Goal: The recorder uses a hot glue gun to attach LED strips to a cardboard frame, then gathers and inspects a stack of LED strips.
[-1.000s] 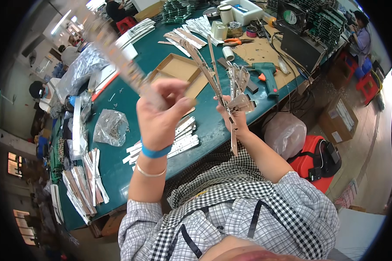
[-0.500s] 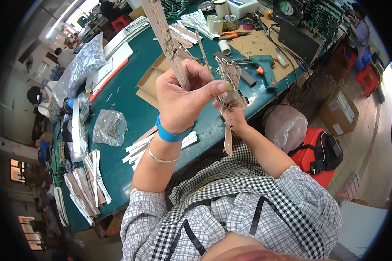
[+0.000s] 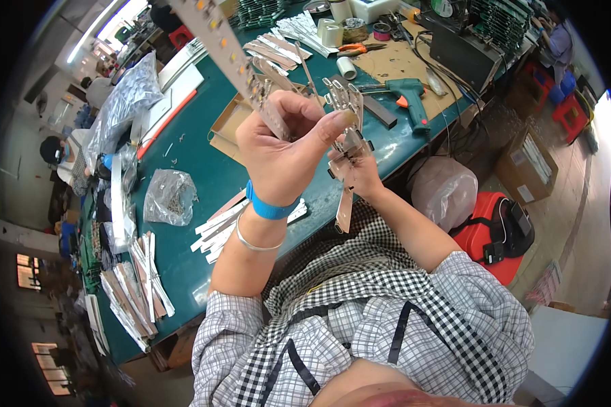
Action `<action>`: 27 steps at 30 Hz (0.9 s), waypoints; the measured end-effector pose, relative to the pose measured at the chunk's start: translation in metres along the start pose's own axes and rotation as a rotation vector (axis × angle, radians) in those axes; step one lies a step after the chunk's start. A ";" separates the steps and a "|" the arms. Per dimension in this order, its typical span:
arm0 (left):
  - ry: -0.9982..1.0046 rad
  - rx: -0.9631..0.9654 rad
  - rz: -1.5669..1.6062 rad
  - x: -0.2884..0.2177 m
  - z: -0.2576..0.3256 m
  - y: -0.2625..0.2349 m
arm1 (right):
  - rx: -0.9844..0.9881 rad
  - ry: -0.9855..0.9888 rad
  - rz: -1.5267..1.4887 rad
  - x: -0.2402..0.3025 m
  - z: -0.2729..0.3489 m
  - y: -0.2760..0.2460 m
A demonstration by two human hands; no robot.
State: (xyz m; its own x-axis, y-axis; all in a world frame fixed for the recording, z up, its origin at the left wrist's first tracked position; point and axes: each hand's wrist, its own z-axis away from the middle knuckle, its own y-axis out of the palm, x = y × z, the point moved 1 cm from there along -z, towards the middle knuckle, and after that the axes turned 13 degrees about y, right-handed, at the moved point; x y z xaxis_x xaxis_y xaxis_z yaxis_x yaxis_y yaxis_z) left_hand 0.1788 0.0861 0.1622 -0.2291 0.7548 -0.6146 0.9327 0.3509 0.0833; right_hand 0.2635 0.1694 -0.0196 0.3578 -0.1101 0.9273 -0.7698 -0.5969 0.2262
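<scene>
A long, pale, narrow LED strip board with small yellow squares along it (image 3: 214,37) runs up and to the left from the left hand (image 3: 285,152), which is closed around its lower end, thumb and forefinger pinched together at the tip. Just beside it, the right hand (image 3: 360,173) is closed on a thin bundle of clear plastic strip pieces (image 3: 346,146), one of which hangs down below the fingers. Both hands are raised above the dark green worktop (image 3: 183,251), close to the chest. A blue wristband (image 3: 270,207) and a thin silver bangle (image 3: 251,241) sit on the left wrist.

On the worktop below the hands lies an open brown cardboard tray (image 3: 225,125), with a row of white strips (image 3: 217,227) near the front edge. A crumpled clear plastic bag (image 3: 170,197) lies to the left, a teal glue gun (image 3: 409,91) to the right.
</scene>
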 end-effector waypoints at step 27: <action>0.089 -0.090 0.021 -0.006 0.025 -0.011 | -0.018 -0.011 0.171 -0.007 -0.004 0.001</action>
State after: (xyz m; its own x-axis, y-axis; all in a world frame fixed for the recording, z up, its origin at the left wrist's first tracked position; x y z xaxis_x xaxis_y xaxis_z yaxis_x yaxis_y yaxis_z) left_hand 0.1771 0.0644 0.1456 -0.2371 0.8072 -0.5407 0.9098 0.3796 0.1678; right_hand 0.2583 0.1724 -0.0246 0.2261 -0.2177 0.9495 -0.8293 -0.5544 0.0704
